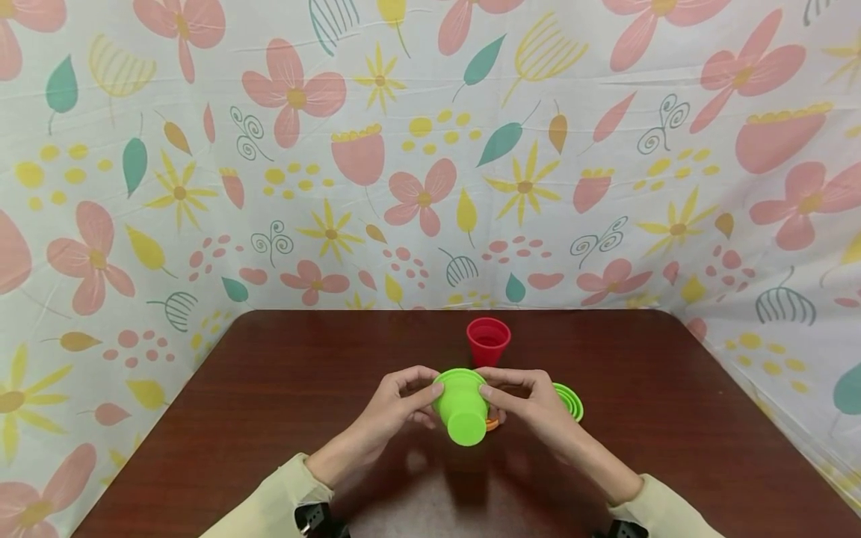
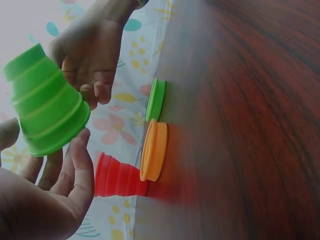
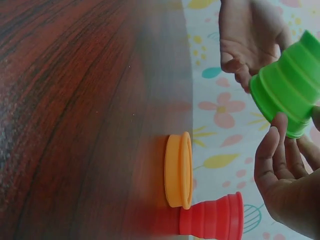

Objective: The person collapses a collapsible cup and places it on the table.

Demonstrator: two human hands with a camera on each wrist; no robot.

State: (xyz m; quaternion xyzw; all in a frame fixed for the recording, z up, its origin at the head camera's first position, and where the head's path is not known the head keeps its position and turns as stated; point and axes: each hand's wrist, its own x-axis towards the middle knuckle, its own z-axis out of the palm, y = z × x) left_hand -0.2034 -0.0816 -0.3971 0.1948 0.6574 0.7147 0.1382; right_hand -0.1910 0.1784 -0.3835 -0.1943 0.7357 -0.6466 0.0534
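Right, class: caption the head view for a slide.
Left-hand fingers and right-hand fingers hold a green cup above a brown table; a red cup stands farther back.

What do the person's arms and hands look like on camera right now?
Both the left hand and right hand are bare, with no gloves showing. The left sleeve and right sleeve are pale cream and end short of the wrists. A black device shows at the left cuff, another black device at the right.
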